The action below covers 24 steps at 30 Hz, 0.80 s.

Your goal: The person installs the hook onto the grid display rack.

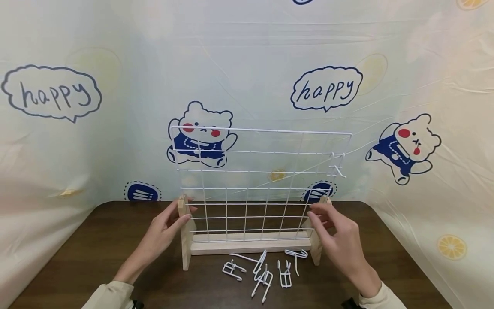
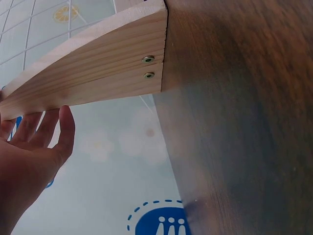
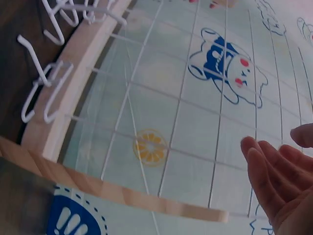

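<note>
A white wire grid (image 1: 262, 130) stands upright in a pale wooden stand (image 1: 251, 246) on the table. My left hand (image 1: 158, 234) holds the stand's left side panel (image 1: 185, 244), thumb in front and fingers behind; in the left wrist view its fingertips meet the edge of that panel (image 2: 107, 63). Beside the right side panel (image 1: 316, 246) is my right hand (image 1: 339, 242), which the right wrist view shows with loosely bent fingers (image 3: 266, 181), thumb apart and nothing between them. One white wire hook (image 1: 337, 167) hangs on the grid's upper right.
Several loose white wire hooks (image 1: 263, 281) lie on the brown table (image 1: 154, 283) just before the stand's base. Behind the table hangs a printed curtain (image 1: 262, 77) with cartoon bears and lettering. Two metal screws (image 2: 148, 59) sit low in the left panel.
</note>
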Available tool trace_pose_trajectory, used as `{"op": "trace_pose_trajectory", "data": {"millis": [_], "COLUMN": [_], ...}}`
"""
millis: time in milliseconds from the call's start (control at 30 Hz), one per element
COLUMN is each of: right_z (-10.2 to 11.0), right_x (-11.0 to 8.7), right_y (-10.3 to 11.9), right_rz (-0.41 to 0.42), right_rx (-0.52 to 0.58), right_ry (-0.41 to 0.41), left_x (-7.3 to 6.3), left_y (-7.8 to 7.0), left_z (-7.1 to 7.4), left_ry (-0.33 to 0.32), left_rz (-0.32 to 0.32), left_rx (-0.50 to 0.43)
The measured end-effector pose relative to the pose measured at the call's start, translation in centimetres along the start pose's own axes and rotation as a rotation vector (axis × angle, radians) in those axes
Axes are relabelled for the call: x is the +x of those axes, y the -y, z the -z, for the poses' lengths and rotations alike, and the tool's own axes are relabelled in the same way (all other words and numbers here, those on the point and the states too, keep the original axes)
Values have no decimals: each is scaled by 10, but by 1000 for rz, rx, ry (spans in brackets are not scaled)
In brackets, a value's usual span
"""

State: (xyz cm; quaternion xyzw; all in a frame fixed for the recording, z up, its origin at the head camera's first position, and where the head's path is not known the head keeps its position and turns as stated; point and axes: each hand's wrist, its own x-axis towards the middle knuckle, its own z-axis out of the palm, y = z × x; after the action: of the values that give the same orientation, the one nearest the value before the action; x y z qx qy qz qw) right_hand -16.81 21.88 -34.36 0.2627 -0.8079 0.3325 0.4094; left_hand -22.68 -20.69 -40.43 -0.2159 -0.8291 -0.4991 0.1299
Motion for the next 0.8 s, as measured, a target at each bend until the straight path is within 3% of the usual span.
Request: {"op": "trace_pose_trajectory", "data": {"millis": [267,467,800], "right_z": [-16,-27,-40], "right_x": [-11,-17,-28], "right_y": [6,10,16], "right_rz": [-41,-52,-108], "right_rx": [38,126,240], "right_ry": [190,306,512], "left_x": [1,-1,0], "left_y": [-1,-2,-1], "left_z": [-1,-2,-3], "left_ry": [1,-2,-2], "left_rz": [24,56,52], "left_rx": [1,-7,-5]}}
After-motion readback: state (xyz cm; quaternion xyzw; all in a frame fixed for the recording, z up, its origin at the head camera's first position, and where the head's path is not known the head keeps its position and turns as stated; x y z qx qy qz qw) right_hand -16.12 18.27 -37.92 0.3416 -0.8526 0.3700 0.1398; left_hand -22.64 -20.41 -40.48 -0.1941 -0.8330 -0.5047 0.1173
